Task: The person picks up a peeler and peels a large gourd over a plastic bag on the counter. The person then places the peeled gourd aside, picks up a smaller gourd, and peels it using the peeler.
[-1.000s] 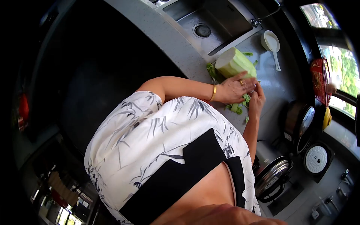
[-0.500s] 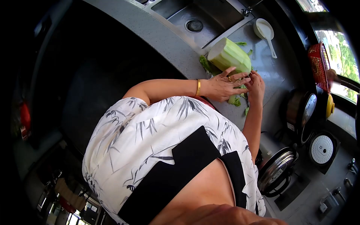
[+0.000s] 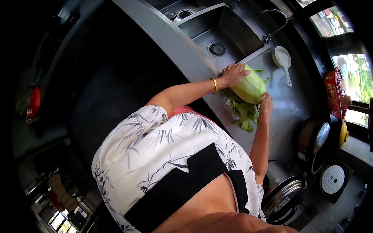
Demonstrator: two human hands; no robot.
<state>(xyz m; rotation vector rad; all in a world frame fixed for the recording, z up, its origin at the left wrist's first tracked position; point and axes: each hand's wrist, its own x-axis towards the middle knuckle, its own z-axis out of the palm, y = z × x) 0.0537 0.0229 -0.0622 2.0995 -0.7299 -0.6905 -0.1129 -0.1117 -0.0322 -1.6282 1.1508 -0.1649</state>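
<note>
A large, pale green peeled gourd lies on the counter, tilted between my two hands. My left hand, with a ring and a gold bangle on its wrist, wraps over the gourd's upper-left end and covers the cut face. At the lower-right end my right hand grips the gourd; some of its fingers are hidden. Green peelings are heaped under and beside the gourd, near what looks like clear plastic. A few more scraps of peel lie on its far side.
Beyond the gourd is a steel sink with a faucet. A white bowl holds a white spoon. A red basket stands by the window. Cookers, one with a shiny lid, stand to the right.
My left hand has moved from the gourd's near end to its cut end. My right hand now grips the near end. More peelings show, and the view has shifted.
</note>
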